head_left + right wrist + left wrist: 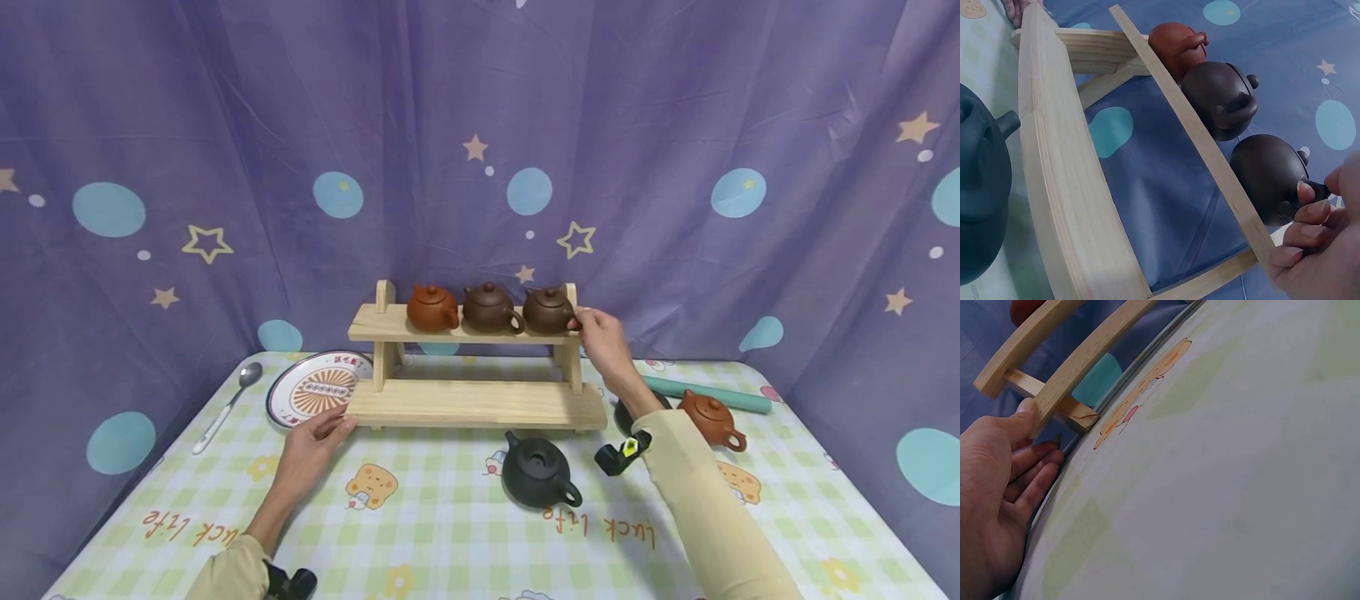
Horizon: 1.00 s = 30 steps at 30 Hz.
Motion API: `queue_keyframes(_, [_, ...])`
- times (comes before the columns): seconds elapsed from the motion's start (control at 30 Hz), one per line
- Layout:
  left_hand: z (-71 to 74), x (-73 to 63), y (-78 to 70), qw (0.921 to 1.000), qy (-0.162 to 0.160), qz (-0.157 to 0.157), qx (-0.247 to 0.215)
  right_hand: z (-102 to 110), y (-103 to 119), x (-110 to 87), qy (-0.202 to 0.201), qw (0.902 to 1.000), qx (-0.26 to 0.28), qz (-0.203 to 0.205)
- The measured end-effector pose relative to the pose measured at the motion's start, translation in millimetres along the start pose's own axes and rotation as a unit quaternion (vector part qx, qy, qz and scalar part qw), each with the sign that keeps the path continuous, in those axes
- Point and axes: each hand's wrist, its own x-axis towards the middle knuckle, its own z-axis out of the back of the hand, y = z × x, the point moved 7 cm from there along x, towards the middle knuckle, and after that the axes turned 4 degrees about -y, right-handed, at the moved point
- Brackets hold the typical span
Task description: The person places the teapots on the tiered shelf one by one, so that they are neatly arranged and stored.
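A two-tier wooden rack stands at the back of the table. On its upper shelf, from left to right, sit a reddish-brown teapot, a dark brown teapot and a second dark brown teapot. My right hand pinches the handle of that rightmost teapot between thumb and fingers, as the right wrist view shows closely. With my left hand I grip the left end of the lower shelf, thumb on the wood. In front of the rack rests a black teapot, its spout toward the back left.
A patterned plate lies left of the rack, partly behind it, with a spoon farther left. At the right, a reddish teapot and a green stick lie beyond my forearm, which partly hides a dark object.
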Motion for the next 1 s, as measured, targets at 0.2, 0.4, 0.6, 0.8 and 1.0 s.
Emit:
queue_keyframes(0.2, [-0.1, -0.8, -0.6, 1.0, 0.0, 0.002, 0.005, -1.1, 2.4, -0.8, -0.004, 0.9994, -0.033, 0.01])
queue_keyframes(0.4, [-0.1, -1.5, -1.4, 1.0, 0.001, -0.001, 0.003, -1.1, 2.9, -0.3, 0.005, 0.9996, -0.027, 0.007])
queue_keyframes(0.6, [0.2, -1.0, 0.1, 1.0, 0.001, -0.001, 0.0, -1.0, 2.7, 0.8, 0.018, 0.9997, -0.019, 0.003])
queue_keyframes(0.8, [0.0, -2.0, -0.1, 1.0, 0.001, 0.003, 0.002, -0.2, 3.0, 1.3, 0.023, 0.9996, -0.016, 0.004])
queue_keyframes(1.0, [0.2, -1.6, -1.2, 1.0, 0.001, 0.002, 0.002, 2.6, 2.5, 1.1, 0.028, 0.9994, -0.014, 0.011])
